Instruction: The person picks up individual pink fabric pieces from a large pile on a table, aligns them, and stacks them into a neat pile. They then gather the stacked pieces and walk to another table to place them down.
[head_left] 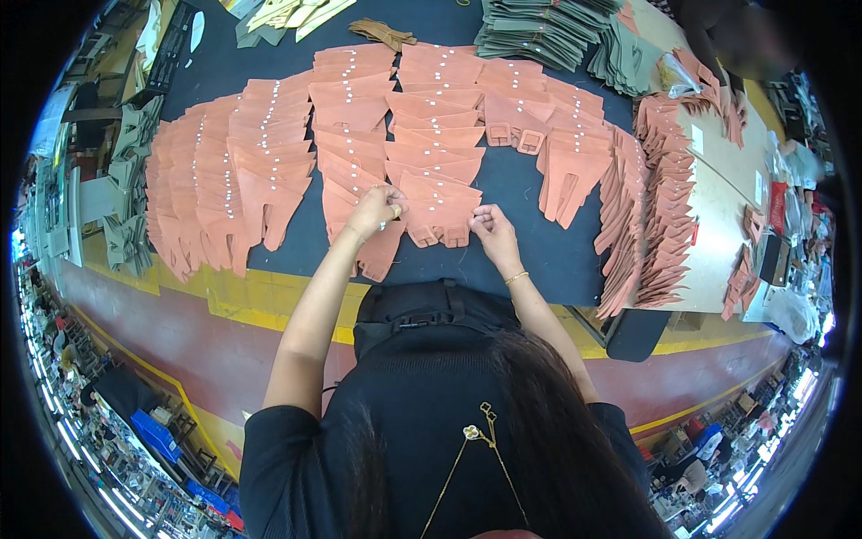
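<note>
Your left hand (375, 208) and right hand (492, 230) pinch one pink piece (438, 214) at the bench's (521, 193) near edge; overlapping rows already fill it, so most looks laid.

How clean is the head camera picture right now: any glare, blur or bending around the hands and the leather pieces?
Head view: even overhead light, no harsh glare on the dark blue table top; the salmon-pink cut leather piece under the left hand and right hand looks sharp; fisheye bends the yellow table edge and squeezes the rim; the top right corner is smeared; a black surround frames the circle.
</note>
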Demonstrator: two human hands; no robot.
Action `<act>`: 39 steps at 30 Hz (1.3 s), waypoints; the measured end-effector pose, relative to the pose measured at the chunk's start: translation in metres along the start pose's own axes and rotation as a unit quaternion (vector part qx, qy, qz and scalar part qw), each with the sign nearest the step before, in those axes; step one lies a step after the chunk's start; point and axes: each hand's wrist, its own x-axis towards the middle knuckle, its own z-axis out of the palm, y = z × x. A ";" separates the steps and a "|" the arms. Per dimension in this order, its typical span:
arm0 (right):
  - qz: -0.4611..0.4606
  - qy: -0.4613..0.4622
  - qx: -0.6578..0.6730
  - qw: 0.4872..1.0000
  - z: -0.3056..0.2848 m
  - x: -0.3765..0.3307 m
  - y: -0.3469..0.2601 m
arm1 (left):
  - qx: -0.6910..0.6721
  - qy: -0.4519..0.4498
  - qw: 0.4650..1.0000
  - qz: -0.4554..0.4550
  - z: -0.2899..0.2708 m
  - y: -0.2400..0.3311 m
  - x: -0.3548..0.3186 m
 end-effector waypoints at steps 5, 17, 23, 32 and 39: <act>0.010 -0.012 -0.010 1.000 -0.001 0.001 -0.007 | -0.003 -0.001 1.000 0.003 0.000 -0.001 0.001; 0.015 0.057 0.078 0.995 0.009 0.008 0.002 | 0.015 0.049 0.997 0.058 0.006 -0.015 0.006; 0.023 0.004 0.022 0.999 0.005 0.011 0.005 | 0.040 0.030 0.998 0.034 0.004 -0.004 0.003; -0.060 -0.056 -0.059 0.995 0.008 0.003 -0.008 | 0.040 0.014 0.999 0.033 0.000 0.000 0.001; -0.027 -0.066 -0.043 0.997 0.010 0.003 -0.008 | 0.032 0.003 0.999 0.017 0.000 0.000 0.000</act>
